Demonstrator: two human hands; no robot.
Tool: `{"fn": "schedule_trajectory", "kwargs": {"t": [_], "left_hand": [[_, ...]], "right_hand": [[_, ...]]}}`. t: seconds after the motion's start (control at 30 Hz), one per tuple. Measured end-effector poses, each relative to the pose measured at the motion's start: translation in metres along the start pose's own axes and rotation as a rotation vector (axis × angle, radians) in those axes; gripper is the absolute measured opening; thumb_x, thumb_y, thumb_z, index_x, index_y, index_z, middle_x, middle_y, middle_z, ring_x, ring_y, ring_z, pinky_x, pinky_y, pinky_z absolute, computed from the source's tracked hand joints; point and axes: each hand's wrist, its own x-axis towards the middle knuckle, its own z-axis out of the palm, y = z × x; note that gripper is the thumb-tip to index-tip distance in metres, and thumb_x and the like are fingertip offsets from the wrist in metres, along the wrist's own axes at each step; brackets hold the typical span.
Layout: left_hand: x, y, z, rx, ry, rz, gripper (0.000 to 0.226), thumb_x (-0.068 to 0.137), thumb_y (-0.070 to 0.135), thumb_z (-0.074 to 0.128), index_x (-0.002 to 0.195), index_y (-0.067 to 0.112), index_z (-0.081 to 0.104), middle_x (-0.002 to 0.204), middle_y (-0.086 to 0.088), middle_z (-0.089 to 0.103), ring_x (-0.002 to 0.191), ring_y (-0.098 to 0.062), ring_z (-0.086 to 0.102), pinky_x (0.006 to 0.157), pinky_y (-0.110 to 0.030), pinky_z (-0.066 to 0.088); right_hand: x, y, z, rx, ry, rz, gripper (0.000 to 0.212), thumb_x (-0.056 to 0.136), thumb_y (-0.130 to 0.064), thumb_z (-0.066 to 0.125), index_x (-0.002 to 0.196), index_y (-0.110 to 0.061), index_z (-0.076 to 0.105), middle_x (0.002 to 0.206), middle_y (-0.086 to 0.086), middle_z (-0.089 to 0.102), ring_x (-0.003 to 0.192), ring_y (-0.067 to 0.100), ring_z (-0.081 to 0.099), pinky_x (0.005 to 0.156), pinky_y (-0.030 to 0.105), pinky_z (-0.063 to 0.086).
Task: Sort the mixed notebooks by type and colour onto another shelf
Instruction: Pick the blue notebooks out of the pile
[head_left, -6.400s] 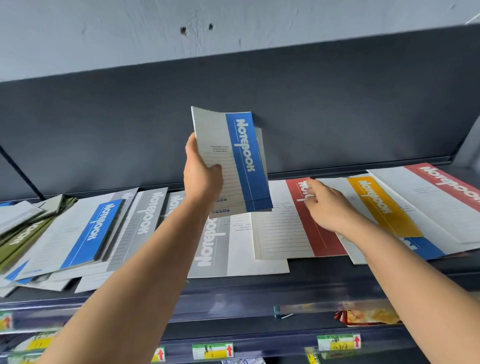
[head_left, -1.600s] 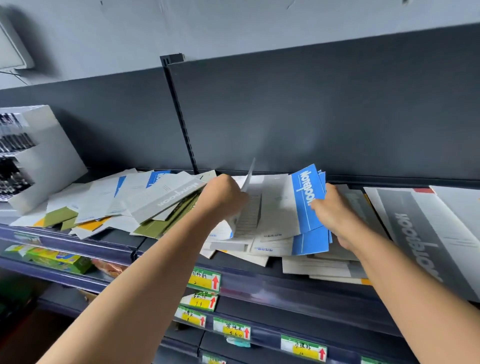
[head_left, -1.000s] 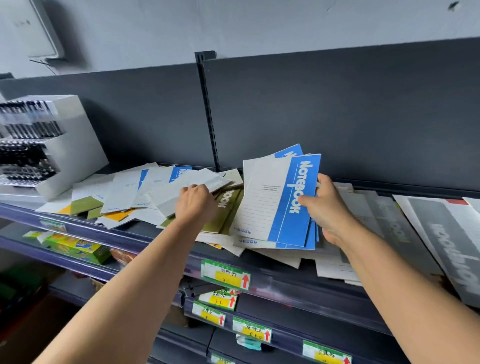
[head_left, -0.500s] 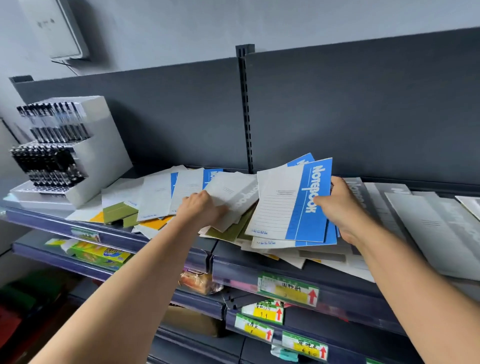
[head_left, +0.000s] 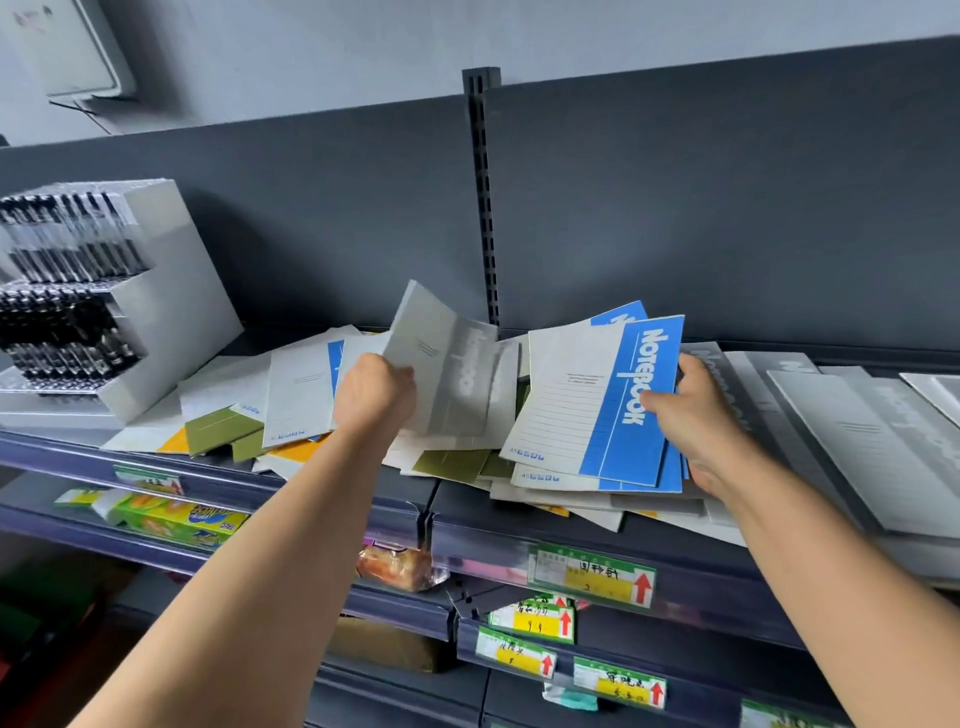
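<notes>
Dark grey panelling backs a steel shelf (head_left: 291, 486) strewn with a loose heap of thin notebooks (head_left: 298, 400) in white, olive, orange and blue. The left hand (head_left: 374, 397) has its fingers clenched on the edge of a grey notebook (head_left: 452, 374), which is raised off the heap and bowing where it is unsupported. The right hand (head_left: 696, 415) pinches a small fan of blue notebooks (head_left: 613, 405), thumb on the top cover, low over the heap. The step looks like pulling matching colours out of the pile. The covers are smooth soft card and the booklets floppy, so it pays to grip near the spine, lift rather than drag, and square the blue set before carrying it. Otherwise neighbours may slide off the shelf lip.
</notes>
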Motion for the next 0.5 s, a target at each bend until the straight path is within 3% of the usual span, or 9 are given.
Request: {"fn": "schedule_trajectory", "kwargs": {"t": [0.13, 0.27, 0.33, 0.4, 0.5], "left_hand": [[-0.002, 0.002, 0.006, 0.059, -0.087, 0.034, 0.035, 0.084, 0.021, 0.062, 0.114, 0.005, 0.054, 0.11, -0.013, 0.062, 0.096, -0.033, 0.058, 0.073, -0.034, 0.046], [-0.004, 0.014, 0.007, -0.091, -0.252, -0.064, 0.05, 0.077, 0.021, 0.076, 0.114, 0.006, 0.046, 0.091, -0.007, 0.053, 0.087, -0.025, 0.054, 0.067, -0.032, 0.046], [-0.003, 0.018, 0.007, -0.167, -0.339, -0.089, 0.051, 0.076, 0.023, 0.079, 0.114, 0.007, 0.049, 0.096, -0.007, 0.053, 0.091, -0.025, 0.055, 0.076, -0.033, 0.049], [-0.006, 0.023, 0.008, -0.169, -0.337, -0.057, 0.048, 0.079, 0.023, 0.074, 0.118, 0.006, 0.052, 0.104, -0.009, 0.056, 0.096, -0.027, 0.057, 0.084, -0.035, 0.051], [-0.019, 0.045, 0.01, -0.165, -0.23, 0.134, 0.031, 0.089, 0.018, 0.055, 0.117, 0.006, 0.054, 0.1, -0.009, 0.055, 0.089, -0.028, 0.051, 0.07, -0.029, 0.044]], "right_hand": [[-0.001, 0.0, 0.0, 0.009, -0.012, 0.014, 0.032, 0.096, -0.001, 0.047, 0.124, -0.016, 0.043, 0.115, 0.001, 0.059, 0.096, 0.022, 0.062, 0.07, 0.035, 0.052], [-0.003, -0.001, -0.002, -0.004, -0.017, 0.011, 0.031, 0.096, -0.002, 0.047, 0.125, -0.015, 0.044, 0.115, 0.003, 0.061, 0.096, 0.023, 0.062, 0.066, 0.031, 0.051], [-0.004, -0.001, -0.006, -0.003, -0.029, 0.01, 0.033, 0.097, -0.002, 0.047, 0.128, -0.013, 0.044, 0.116, 0.004, 0.061, 0.098, 0.024, 0.063, 0.064, 0.029, 0.05], [-0.007, 0.0, -0.01, 0.004, -0.034, 0.02, 0.034, 0.097, -0.002, 0.047, 0.129, -0.014, 0.043, 0.116, 0.003, 0.061, 0.1, 0.024, 0.062, 0.065, 0.03, 0.05], [-0.011, 0.0, -0.022, -0.005, 0.007, 0.006, 0.032, 0.096, -0.002, 0.047, 0.124, -0.018, 0.044, 0.109, -0.002, 0.062, 0.095, 0.021, 0.063, 0.07, 0.033, 0.053]]}}
